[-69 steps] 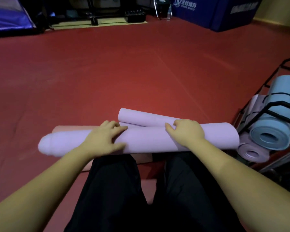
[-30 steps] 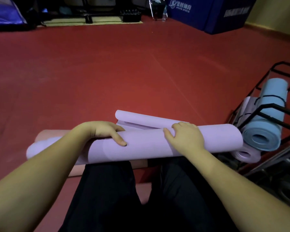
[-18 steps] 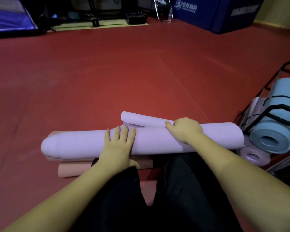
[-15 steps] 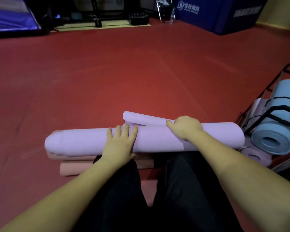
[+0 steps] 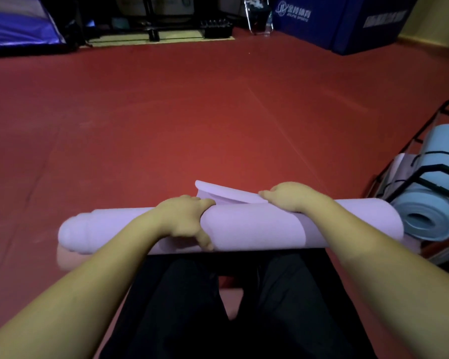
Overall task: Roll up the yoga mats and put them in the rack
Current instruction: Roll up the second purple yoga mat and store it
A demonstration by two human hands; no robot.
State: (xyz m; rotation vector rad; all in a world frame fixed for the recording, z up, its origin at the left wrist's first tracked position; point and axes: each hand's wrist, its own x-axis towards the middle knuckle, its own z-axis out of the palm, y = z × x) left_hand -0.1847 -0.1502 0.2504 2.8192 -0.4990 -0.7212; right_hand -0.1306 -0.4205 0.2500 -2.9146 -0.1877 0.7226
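The left hand (image 5: 183,221) has shifted from flat to gripping the mat (image 5: 257,229); the right hand (image 5: 293,196) pinches the loose flap. Tuck it tight.

Ahead of my hands the red floor (image 5: 192,120) lies open and wide. To my right the black rack (image 5: 410,149) blocks the way, a blue rolled mat (image 5: 430,203) filling it, just beside the purple mat (image 5: 257,226).

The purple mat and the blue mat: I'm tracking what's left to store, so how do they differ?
The purple mat lies across the lap, gripped by the left hand and right hand, a loose flap sticking up; the blue mat sits tightly coiled in the black rack. Both are rolled.
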